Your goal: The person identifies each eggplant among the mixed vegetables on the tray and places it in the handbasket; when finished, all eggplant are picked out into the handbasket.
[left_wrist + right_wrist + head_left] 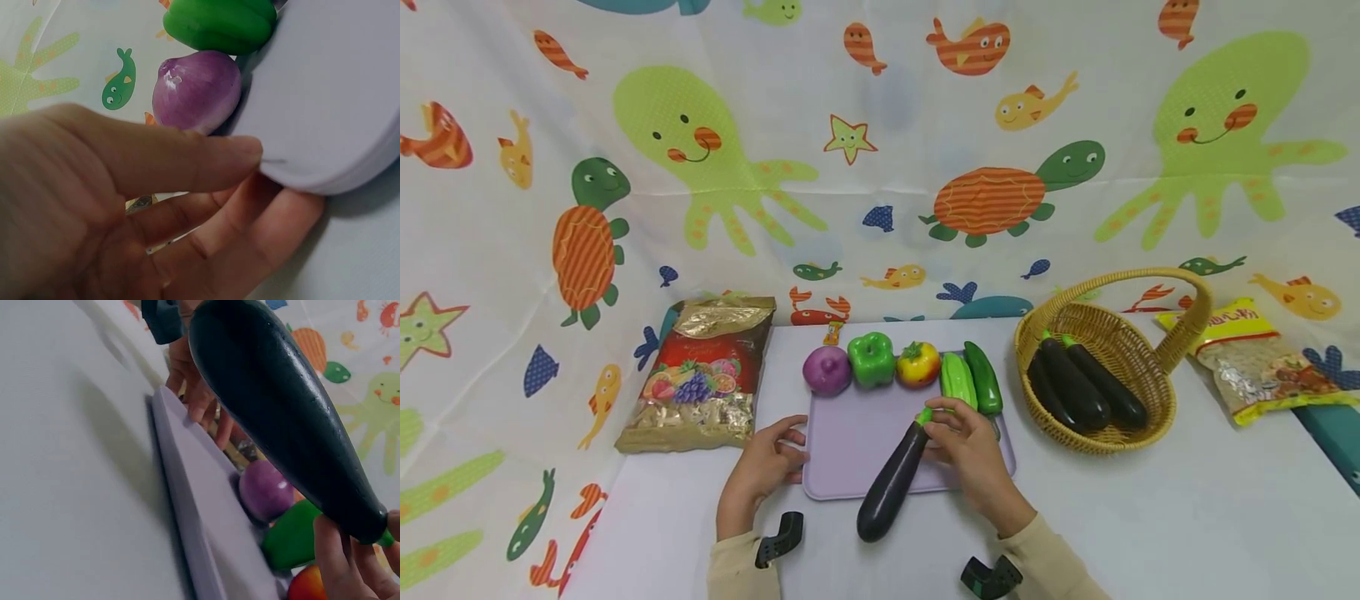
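Observation:
My right hand (967, 446) grips a dark eggplant (891, 483) near its green stem; the body slants down toward the front, above the near rim of a lilac tray (850, 442). In the right wrist view the eggplant (269, 406) hangs clear of the tray. At the tray's left side, my left hand (765, 467) pinches the rim, thumb above and fingers below, as the left wrist view shows. Along the tray's back lie a purple onion (827, 371), a green bell pepper (872, 360), a red-yellow tomato-like piece (918, 365), a light green ridged vegetable (957, 379) and a dark green pepper (983, 379).
Right of the tray stands a wicker basket (1097, 442) with a tall handle, holding several eggplants (1075, 383). A red and gold fruit-print bag (703, 375) lies at the left. At the far right is a yellow-edged packet (1262, 358). A printed curtain (880, 167) hangs behind the white table.

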Demonstrator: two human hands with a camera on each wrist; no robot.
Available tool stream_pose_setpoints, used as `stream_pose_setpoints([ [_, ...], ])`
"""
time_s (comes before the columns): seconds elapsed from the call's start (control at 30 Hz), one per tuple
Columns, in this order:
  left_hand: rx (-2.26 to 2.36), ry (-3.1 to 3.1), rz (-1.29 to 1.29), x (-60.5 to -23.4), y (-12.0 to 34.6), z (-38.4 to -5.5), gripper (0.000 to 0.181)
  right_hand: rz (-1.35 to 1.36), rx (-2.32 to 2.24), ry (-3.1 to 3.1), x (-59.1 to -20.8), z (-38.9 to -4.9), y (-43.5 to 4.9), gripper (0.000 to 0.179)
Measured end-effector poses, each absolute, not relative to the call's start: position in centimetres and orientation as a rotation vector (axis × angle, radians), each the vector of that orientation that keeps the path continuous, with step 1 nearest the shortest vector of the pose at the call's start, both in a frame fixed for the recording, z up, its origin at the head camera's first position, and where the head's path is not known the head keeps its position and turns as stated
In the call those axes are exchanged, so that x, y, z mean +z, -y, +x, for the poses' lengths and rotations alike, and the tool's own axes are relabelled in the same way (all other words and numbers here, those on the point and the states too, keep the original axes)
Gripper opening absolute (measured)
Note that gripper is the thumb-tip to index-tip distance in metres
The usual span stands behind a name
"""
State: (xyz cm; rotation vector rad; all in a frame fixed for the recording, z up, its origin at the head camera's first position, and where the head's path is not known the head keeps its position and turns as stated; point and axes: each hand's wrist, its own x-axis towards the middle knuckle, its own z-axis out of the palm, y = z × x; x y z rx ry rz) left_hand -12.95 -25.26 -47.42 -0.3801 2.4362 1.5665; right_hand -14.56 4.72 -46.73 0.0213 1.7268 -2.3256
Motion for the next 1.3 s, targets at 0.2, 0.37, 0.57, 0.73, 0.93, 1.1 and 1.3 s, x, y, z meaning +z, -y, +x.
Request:
stream_pose_setpoints([
  [0.2,1.562,-2.434,-0.370,-47.6,25.2,-12.9,0.056,-0.008,-2.250,-1.785,-45.6,-14.7,-5.9,0.032],
  [0.37,1.557,-2.438,-0.386,-47.6,25.3,-12.9,0.057,-0.076,-2.175,-1.849,-44.2,-14.9,-8.1,0.035],
  [0.57,1.555,-2.439,-0.391,-47.6,25.3,-12.9,0.058,-0.164,-2.143,-1.905,-42.5,-15.2,-11.7,0.036],
  [0.73,1.552,-2.441,-0.384,-47.5,25.3,-12.9,0.058,-0.290,-2.119,-1.939,-41.3,-15.6,-14.8,0.025],
  [0.93,1.554,-2.435,-0.387,-47.5,25.3,-12.9,0.058,-0.314,-2.084,-1.958,-40.2,-16.3,-18.0,0.024],
  [1.1,1.545,-2.442,-0.387,-47.5,25.3,-12.9,0.057,-0.296,-2.096,-1.936,-40.0,-17.3,-20.6,0.027],
  [1.3,1.543,-2.445,-0.379,-47.3,25.3,-12.9,0.057,-0.266,-2.115,-1.919,-39.5,-19.1,-23.8,0.030],
])
